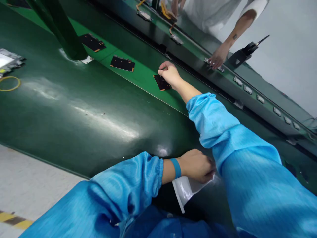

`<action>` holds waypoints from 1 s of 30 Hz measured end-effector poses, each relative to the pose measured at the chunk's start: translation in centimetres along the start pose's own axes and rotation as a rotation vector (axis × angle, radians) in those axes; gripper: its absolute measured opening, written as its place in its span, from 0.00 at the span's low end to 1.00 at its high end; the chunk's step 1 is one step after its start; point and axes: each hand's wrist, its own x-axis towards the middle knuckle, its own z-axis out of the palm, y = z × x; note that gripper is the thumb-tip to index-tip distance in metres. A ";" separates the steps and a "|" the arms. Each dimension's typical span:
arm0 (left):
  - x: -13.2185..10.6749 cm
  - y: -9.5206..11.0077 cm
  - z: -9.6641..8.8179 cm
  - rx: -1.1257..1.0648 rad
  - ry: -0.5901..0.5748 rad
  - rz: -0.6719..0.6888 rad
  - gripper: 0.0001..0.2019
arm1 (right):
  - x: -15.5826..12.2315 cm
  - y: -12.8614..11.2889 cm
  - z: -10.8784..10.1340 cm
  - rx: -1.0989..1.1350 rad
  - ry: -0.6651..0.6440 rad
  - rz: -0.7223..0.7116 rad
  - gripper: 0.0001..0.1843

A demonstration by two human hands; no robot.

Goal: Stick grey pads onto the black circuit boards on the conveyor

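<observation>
My right hand (169,72) reaches out over the green conveyor belt (143,76), fingers curled on a small black flat part with orange edges (161,82) lying on the belt. My left hand (196,165) stays close to my body, fingers closed on a white glossy sheet (185,191) that hangs below it. Both arms wear blue sleeves, and a blue band circles my left wrist.
Two more black flat parts (122,63) (92,42) lie further along the belt. A dark green table surface (81,112) lies in front of me. Another person's hand (218,58) touches small metal parts (247,88) lined up on the far rail. A yellow ring (10,83) lies at left.
</observation>
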 end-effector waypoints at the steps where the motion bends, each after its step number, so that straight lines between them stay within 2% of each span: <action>1: 0.0 -0.1 0.1 -0.001 0.006 0.002 0.12 | 0.3 0.1 0.5 -0.047 0.029 0.027 0.10; 3: 0.0 -0.2 0.1 -0.007 0.018 0.004 0.12 | 0.4 0.3 1.2 -0.160 0.046 0.027 0.17; 5: 0.0 -0.2 0.0 -0.008 0.023 -0.002 0.12 | -0.4 0.6 1.1 -0.242 -0.009 -0.075 0.24; 8: 0.0 0.0 -0.4 -0.001 -0.002 -0.025 0.13 | -2.4 0.9 -0.1 -0.272 -0.159 -0.304 0.31; 11: 0.1 0.3 -0.9 -0.008 -0.039 -0.036 0.14 | -3.9 1.0 -1.9 -0.222 -0.213 -0.391 0.33; 13: 0.1 0.4 -1.0 -0.009 -0.056 -0.041 0.14 | -4.3 0.8 -2.6 -0.149 -0.164 -0.348 0.29; 15: 0.1 0.4 -1.0 -0.002 -0.061 -0.045 0.15 | -4.4 0.5 -2.9 -0.044 -0.147 -0.223 0.17; 17: 0.1 0.3 -0.9 0.003 -0.053 -0.042 0.14 | -4.5 0.0 -2.8 0.056 -0.195 -0.072 0.06; 20: 0.0 0.2 -0.9 -0.001 -0.026 -0.025 0.13 | -4.7 -0.7 -2.6 0.126 -0.271 0.038 0.09; 24: 0.0 0.2 -0.9 0.004 -0.019 -0.025 0.13 | -4.9 -0.9 -2.8 0.106 -0.315 0.069 0.11; 30: 0.0 0.3 -0.7 -0.018 0.004 -0.036 0.13 | -4.7 0.0 -3.5 0.057 -0.346 0.094 0.13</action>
